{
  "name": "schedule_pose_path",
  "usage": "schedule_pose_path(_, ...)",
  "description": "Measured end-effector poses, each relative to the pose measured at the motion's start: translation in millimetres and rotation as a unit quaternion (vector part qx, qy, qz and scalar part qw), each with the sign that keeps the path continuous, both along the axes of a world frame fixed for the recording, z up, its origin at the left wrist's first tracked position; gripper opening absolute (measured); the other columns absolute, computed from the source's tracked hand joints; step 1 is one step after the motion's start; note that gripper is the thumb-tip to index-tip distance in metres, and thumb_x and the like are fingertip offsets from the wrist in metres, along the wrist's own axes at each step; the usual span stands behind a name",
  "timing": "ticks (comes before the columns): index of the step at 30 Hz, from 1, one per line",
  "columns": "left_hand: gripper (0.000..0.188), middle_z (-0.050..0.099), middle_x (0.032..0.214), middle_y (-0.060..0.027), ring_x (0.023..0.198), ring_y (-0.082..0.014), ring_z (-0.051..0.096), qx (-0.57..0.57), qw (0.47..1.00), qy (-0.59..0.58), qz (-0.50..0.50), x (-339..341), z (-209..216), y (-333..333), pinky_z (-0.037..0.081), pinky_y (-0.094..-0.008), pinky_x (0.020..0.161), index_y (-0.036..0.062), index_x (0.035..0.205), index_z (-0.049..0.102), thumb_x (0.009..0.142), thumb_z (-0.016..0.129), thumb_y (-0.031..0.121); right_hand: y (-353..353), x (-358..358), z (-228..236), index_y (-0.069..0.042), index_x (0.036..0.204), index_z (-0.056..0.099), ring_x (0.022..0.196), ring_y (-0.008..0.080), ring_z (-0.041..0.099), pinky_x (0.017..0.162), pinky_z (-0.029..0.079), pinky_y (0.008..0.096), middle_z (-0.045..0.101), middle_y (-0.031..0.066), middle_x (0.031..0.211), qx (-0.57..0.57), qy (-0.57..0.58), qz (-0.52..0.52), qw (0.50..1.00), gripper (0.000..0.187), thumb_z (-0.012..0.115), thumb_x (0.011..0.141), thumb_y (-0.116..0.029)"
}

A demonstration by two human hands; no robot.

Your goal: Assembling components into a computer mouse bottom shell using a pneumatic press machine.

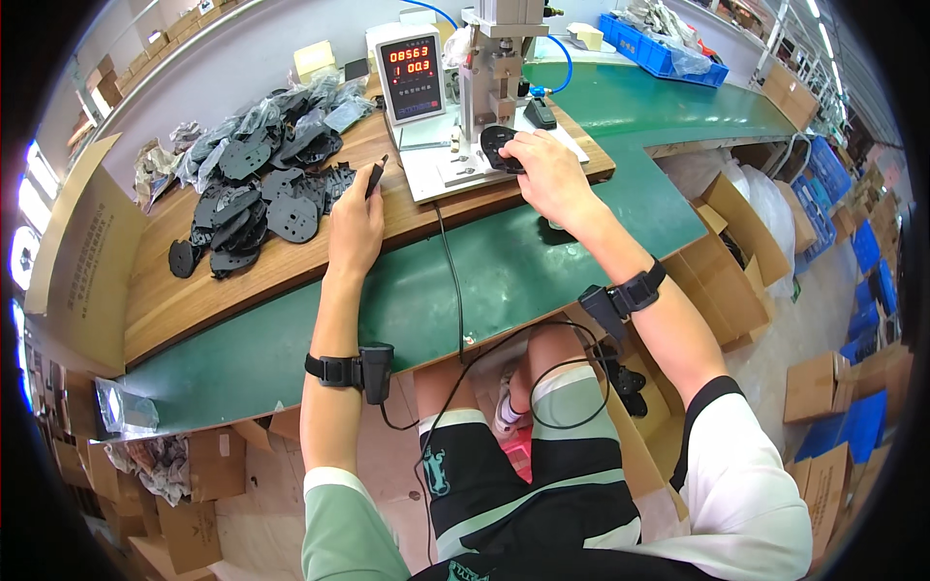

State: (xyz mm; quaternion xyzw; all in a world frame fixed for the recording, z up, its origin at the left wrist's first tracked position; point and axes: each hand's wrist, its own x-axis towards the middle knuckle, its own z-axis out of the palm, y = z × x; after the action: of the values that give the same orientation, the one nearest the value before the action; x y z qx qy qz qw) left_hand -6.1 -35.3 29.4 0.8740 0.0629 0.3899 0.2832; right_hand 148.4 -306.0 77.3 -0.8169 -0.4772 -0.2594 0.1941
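My right hand [545, 172] holds a flat black plastic part [496, 145] on the white base of a small metal press [494, 68], right under its vertical head. My left hand [355, 221] grips another flat black part [375, 178] edge-on, just left of the press base. A heap of similar black parts [262, 184], some in clear bags, lies on the wooden board [242, 281] to the left of my left hand. Both wrists wear black straps with small devices.
A grey counter box with red digits [413, 76] stands left of the press. A green bench [504, 271] runs under the board. Cardboard boxes [727, 261] crowd the floor at right and lower left; blue crates [659, 48] sit behind. A cable [455, 290] hangs over the bench edge.
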Motion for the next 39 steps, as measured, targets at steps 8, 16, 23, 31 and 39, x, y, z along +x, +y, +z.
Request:
schedule_pose_path(8, 0.041, 0.072, 0.137, -0.0161, 0.126, -0.0350, 0.069, 0.229, 0.961, -0.118, -0.098, -1.9, 16.2, -26.0, 0.054, -0.0444, 0.107, 0.0024, 0.132, 0.070, 0.091, 0.069, -0.005, -33.5, -87.8, -32.0, -0.003, 0.117, 0.067, 0.112, 0.0387, 0.065, 0.098, 0.056, 0.0461, 0.068, 0.0166, 0.117, 0.114, 0.052, 0.081, 0.989, 0.033, 0.068, 0.084, -0.003)
schedule_pose_path(16, 0.048, 0.064, 0.146, -0.0215, 0.139, -0.0370, 0.060, 0.398, 0.907, 0.002, -0.140, 54.1, 37.4, -118.4, 0.042, -0.0504, 0.122, 0.0102, 0.144, 0.062, 0.097, 0.058, 0.005, -51.6, -125.9, -78.5, -0.002, 0.123, 0.070, 0.122, 0.0358, 0.060, 0.108, 0.043, 0.0497, 0.065, 0.0155, 0.130, 0.046, 0.067, 0.085, 0.993, 0.043, 0.070, 0.083, -0.019)
schedule_pose_path(23, 0.045, 0.065, 0.143, -0.0269, 0.137, -0.0417, 0.061, 0.335, 0.936, 0.066, -0.088, 94.7, 21.3, -125.7, 0.046, -0.0518, 0.118, 0.0075, 0.141, 0.061, 0.096, 0.058, 0.003, -59.3, -117.0, -80.2, -0.006, 0.122, 0.070, 0.131, 0.0351, 0.055, 0.112, 0.037, 0.0509, 0.062, 0.0144, 0.138, 0.113, 0.125, 0.119, 0.979, 0.035, 0.069, 0.089, -0.020)
schedule_pose_path(31, 0.060, 0.067, 0.128, -0.0264, 0.121, -0.0455, 0.066, 0.233, 0.958, 0.064, -0.155, 89.3, 34.3, -121.3, 0.053, -0.0516, 0.105, 0.0037, 0.150, 0.048, 0.093, 0.063, -0.002, -34.9, -52.8, -24.4, -0.001, 0.142, 0.053, 0.141, 0.0364, 0.050, 0.115, 0.039, 0.0500, 0.054, 0.0162, 0.148, 0.149, 0.044, -0.012, 0.988, 0.067, 0.071, 0.078, 0.001)
schedule_pose_path(39, 0.077, 0.043, 0.153, -0.0264, 0.135, -0.0500, 0.055, 0.182, 0.966, 0.005, -0.185, 74.0, 31.9, -99.4, 0.053, -0.0517, 0.110, 0.0005, 0.155, 0.041, 0.082, 0.063, -0.011, 6.1, 12.3, -12.7, -0.009, 0.114, 0.071, 0.114, 0.0321, 0.065, 0.096, 0.050, 0.0497, 0.072, 0.0070, 0.109, 0.060, -0.017, 0.016, 0.998, 0.032, 0.069, 0.083, 0.000)
